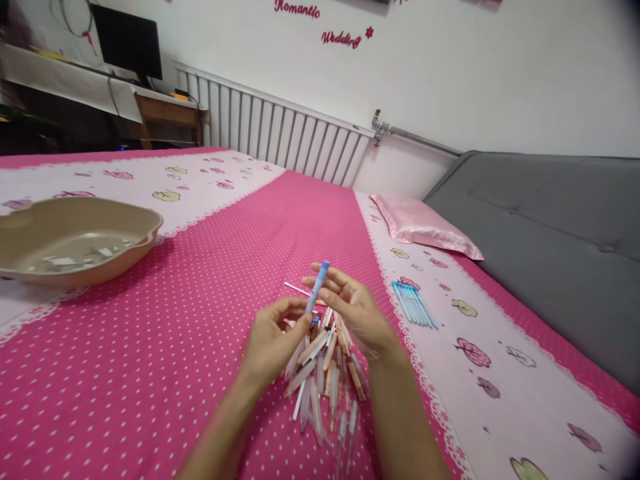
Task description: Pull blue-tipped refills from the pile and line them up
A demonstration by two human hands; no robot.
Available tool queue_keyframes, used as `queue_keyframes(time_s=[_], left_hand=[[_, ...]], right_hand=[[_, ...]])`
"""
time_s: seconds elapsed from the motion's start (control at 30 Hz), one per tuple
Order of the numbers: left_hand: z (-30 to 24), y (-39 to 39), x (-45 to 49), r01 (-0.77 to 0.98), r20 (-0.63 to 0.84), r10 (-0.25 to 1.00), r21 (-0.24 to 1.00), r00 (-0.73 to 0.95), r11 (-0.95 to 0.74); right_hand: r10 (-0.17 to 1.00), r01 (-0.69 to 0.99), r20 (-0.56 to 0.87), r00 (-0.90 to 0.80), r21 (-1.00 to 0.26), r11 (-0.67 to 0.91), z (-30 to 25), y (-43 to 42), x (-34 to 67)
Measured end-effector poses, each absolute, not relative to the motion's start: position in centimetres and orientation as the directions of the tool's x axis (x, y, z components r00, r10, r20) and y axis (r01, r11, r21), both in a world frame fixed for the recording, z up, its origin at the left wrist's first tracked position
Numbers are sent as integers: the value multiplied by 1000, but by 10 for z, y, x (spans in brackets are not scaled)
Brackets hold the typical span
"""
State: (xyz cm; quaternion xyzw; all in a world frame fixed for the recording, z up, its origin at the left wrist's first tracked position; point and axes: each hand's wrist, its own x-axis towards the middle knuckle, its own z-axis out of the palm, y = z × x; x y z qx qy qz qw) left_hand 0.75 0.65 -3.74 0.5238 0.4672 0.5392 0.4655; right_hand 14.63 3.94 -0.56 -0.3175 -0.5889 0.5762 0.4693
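Note:
A light blue pen (317, 290) with a darker blue end is held upright and slightly tilted above the bed. My left hand (277, 340) pinches its lower end between thumb and fingers. My right hand (353, 307) grips the upper part, thumb against one side and fingers behind it. Beneath both hands lies a loose pile of pen parts (320, 373), with white, clear, peach and brownish barrels pointing many ways. To the right, a neat row of blue pens (414, 305) lies side by side on the pale strip of the bedcover.
A beige plastic basin (135, 250) with small white and grey pieces inside stands on the bed at left. A pink pillow (425, 227) lies by the grey headboard (545, 220). Behind the bed are a white radiator (280, 127) and a desk with a monitor (129, 43).

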Motion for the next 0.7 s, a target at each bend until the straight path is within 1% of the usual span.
queue_keyframes(time_s=[0.1, 0.3, 0.53, 0.63, 0.7], left_hand=[[-37, 6, 7, -110, 107, 993, 989, 40, -102], [-36, 5, 9, -198, 93, 985, 978, 144, -63], [-42, 10, 8, -148, 125, 978, 984, 165, -100], [-42, 9, 7, -110, 116, 986, 989, 119, -103], [-41, 8, 6, -45, 105, 993, 994, 58, -103]], right_hand=[[886, -209, 184, -426, -973, 102, -4, 39, 149], [906, -200, 146, -397, -977, 70, -3, 39, 149], [938, -193, 118, -326, -980, 56, -1, 38, 148], [941, -190, 118, -318, -980, 58, -1, 37, 147], [940, -178, 126, -317, -981, 72, -1, 37, 146]])
